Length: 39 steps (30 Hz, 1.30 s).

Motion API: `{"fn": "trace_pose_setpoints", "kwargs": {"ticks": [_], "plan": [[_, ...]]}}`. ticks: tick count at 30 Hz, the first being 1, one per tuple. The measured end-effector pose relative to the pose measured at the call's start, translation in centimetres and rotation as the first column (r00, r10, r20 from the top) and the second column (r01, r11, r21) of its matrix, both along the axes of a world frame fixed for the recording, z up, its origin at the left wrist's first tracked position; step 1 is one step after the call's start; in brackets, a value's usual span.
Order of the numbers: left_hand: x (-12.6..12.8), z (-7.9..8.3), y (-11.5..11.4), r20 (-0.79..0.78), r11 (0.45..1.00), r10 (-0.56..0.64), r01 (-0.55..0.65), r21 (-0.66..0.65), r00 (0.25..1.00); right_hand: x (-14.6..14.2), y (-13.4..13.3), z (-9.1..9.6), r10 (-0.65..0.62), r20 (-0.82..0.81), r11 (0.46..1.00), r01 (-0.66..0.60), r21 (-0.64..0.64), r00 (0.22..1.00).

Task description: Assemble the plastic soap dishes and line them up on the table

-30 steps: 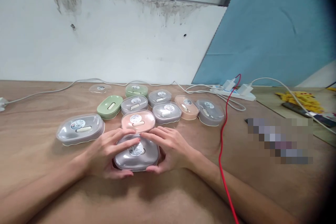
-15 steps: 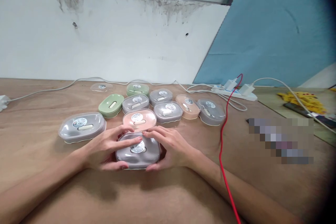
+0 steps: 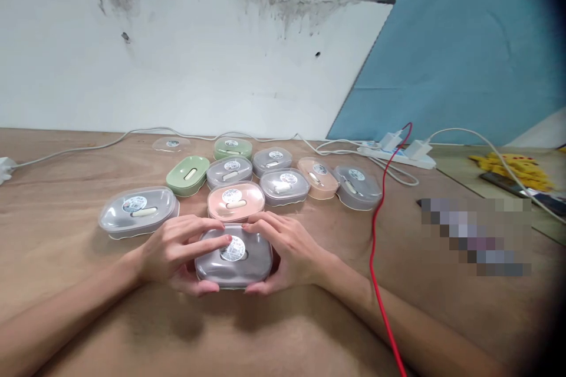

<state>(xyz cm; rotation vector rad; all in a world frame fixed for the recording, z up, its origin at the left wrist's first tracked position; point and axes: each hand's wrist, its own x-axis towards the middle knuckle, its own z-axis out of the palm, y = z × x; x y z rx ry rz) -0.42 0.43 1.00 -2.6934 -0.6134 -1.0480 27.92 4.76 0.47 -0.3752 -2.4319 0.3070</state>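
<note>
Between my two hands is a grey oval soap box (image 3: 247,268) under a clear lid with a round printed sticker (image 3: 233,249). My left hand (image 3: 177,250) grips its left side, thumb at the near edge and one finger stretched over the lid to the sticker. On the right side, my right hand (image 3: 287,250) holds it with fingers on the far edge and thumb on the near edge. Just behind stands a pink box (image 3: 252,200) of the same shape. Another grey box (image 3: 110,215) lies to the left of my left hand.
Farther back are a lidless-looking green box (image 3: 177,179), several grey, pink and green boxes, and a loose clear lid (image 3: 161,144). A red cable (image 3: 372,247) runs down from a power strip (image 3: 398,156). A blurred-out object (image 3: 473,238) lies right, with yellow items (image 3: 515,168) beyond.
The box in my hands tips slightly, its near edge a little lower in view. My left fingers have shifted along the lid's far edge, and the view has moved slightly.
</note>
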Motion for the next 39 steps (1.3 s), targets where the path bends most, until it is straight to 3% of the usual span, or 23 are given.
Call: {"fn": "trace_pose_setpoints", "kwargs": {"ticks": [12,20,24,29,39], "plan": [[-1.2,0.9,0.0,-0.096,0.998,-0.063,0.062,-0.017,0.993,-0.3,-0.4,-0.8,0.079,-0.04,0.997,-0.079,-0.005,0.996],[-0.5,0.2,-0.3,-0.08,0.999,-0.041,0.04,-0.011,0.996,-0.2,-0.9,0.3,0.037,0.103,0.999,-0.037,-0.002,0.994],[-0.1,0.3,-0.4,-0.044,0.999,-0.03,0.032,0.032,0.999,-0.2,-0.7,-0.3,0.05,0.038,0.997,-0.052,0.058,0.998],[0.2,0.5,-0.5,0.0,1.0,-0.023,0.023,-0.016,1.0,-0.3,-0.3,-0.9,0.084,-0.067,0.991,-0.076,0.112,0.994],[-0.1,0.7,-0.3,-0.002,0.993,-0.06,0.059,-0.099,0.998,-0.6,-0.7,-0.8,0.06,0.044,0.998,-0.059,-0.026,0.997]]}}
